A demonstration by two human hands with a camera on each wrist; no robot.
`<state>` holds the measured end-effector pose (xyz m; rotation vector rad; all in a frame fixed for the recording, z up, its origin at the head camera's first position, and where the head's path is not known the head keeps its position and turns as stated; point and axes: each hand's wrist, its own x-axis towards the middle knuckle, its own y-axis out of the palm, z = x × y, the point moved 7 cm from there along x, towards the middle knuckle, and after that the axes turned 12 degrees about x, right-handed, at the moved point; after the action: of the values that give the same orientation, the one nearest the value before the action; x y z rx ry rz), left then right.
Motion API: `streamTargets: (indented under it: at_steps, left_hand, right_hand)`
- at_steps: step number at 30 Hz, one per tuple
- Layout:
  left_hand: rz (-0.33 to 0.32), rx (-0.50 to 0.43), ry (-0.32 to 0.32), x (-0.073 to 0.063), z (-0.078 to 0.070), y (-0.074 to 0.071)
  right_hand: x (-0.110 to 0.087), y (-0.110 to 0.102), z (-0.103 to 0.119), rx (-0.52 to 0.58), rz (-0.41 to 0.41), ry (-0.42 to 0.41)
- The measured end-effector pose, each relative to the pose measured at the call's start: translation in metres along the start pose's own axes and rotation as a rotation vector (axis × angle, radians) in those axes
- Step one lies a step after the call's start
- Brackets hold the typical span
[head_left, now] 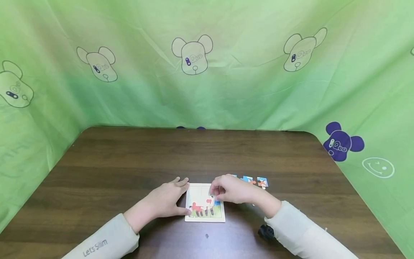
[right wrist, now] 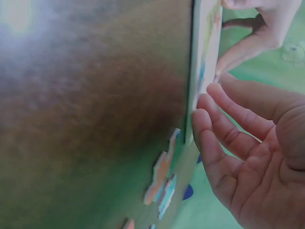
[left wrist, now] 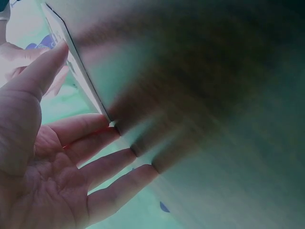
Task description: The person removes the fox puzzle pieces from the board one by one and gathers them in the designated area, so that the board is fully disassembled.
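A square puzzle board (head_left: pixel 205 220) with a pale rim lies on the table, its lower part filled with pieces showing orange figures, dark legs and grass. My left hand (head_left: pixel 166 199) rests at the board's left side, thumb on the lower left corner, the other fingers extended near the upper left corner. Over the board's right part, my right hand (head_left: pixel 231 189) pinches a pale puzzle piece (head_left: pixel 212 198), mostly covered by the fingers. In the right wrist view, thumb and fingertips of the right hand (right wrist: pixel 243 129) meet beside the board (right wrist: pixel 204 62); the piece is hidden there.
Loose puzzle pieces (head_left: pixel 262 182) in blue and orange lie beyond and right of the right hand, partly behind it. A black object (head_left: pixel 266 232) shows by the right sleeve. The brown wooden table (head_left: pixel 145 151) meets a green curtain (head_left: pixel 226 93) at its back and sides.
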<state>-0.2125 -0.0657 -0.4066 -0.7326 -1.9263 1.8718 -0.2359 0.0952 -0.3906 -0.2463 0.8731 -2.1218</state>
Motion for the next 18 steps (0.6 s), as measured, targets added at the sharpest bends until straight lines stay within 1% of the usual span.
streamTargets:
  at_steps: [12, 18]
  left_hand:
    - [0.014, -0.012, -0.001, 0.001, -0.001, -0.002]
    - [0.011, -0.014, 0.001, 0.000, -0.002, -0.001]
  right_hand:
    - [-0.004, 0.009, -0.003, -0.043, 0.040, 0.023]
    - [-0.004, 0.012, -0.003, -0.067, 0.035, 0.037]
